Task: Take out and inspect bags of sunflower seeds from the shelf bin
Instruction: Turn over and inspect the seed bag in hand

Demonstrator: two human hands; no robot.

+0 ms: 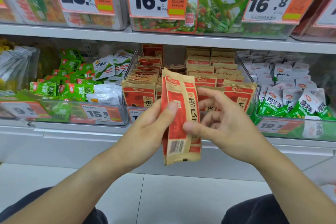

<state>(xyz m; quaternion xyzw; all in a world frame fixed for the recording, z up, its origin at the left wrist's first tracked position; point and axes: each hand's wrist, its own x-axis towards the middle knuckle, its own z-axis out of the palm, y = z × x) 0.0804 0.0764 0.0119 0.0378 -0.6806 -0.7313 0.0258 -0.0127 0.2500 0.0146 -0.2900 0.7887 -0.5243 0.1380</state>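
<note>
Two tan and red sunflower seed bags [179, 114] stand upright in front of the shelf, held together. The near one shows its back with a barcode, the far one its front print. My left hand [151, 125] grips them from the left, thumb on the back of the near bag. My right hand [223, 120] holds them from the right, thumb pressed low on the near bag, fingers behind. Behind them the clear shelf bin [253, 85] holds several rows of the same bags [238, 94].
A bin of green and white snack packs [76, 89] sits to the left, white and green packs [294, 100] to the right. Price tags [101, 113] line the bin fronts. An upper shelf [163, 39] carries more bins. My knees show below over a pale tiled floor.
</note>
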